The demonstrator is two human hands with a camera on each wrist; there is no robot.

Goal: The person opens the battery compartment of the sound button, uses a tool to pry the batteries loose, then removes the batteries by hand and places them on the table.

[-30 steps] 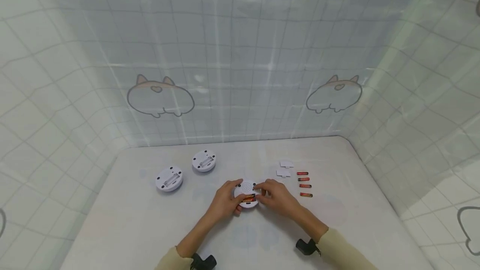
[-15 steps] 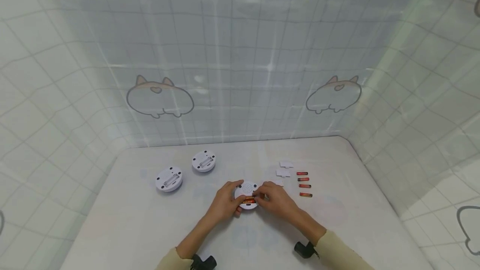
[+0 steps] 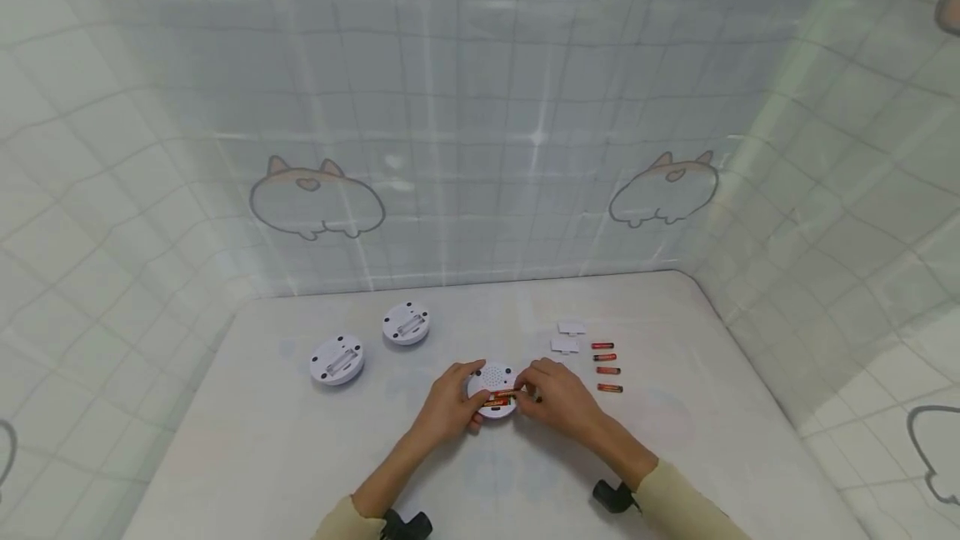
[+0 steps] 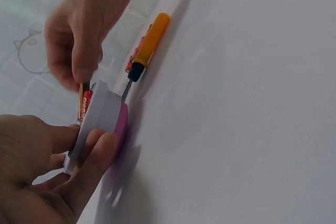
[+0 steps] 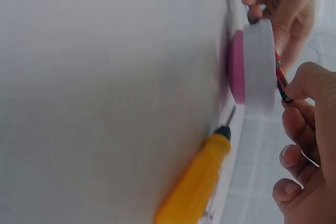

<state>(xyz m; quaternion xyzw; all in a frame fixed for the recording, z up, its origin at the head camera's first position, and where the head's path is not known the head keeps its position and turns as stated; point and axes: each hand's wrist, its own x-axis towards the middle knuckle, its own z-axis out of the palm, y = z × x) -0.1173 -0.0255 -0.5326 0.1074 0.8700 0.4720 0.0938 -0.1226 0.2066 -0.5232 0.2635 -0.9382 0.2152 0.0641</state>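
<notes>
A round white device (image 3: 492, 375) with speaker holes and a pink underside lies in front of me, its battery compartment facing up. My left hand (image 3: 448, 400) grips its left side, thumb on top by the compartment. Between thumb and finger, my right hand (image 3: 558, 394) pinches the right end of a red battery (image 3: 504, 393). In the right wrist view that battery (image 5: 281, 77) slants out from the device's face. A second battery (image 3: 496, 402) lies in the compartment. Beneath the right hand, seen only in the wrist views, is a yellow-handled screwdriver (image 5: 197, 182).
Two more white devices, one at the left (image 3: 337, 359) and one farther back (image 3: 407, 323), show bare battery slots. White covers (image 3: 565, 345) and a column of several red batteries (image 3: 608, 371) lie to the right. A patterned curtain (image 3: 480, 148) stands behind the table (image 3: 300, 457).
The pinched battery, which lay beside the other in the compartment, now has its right end raised. My right fingers have closed round that end. The left hand holds its place.
</notes>
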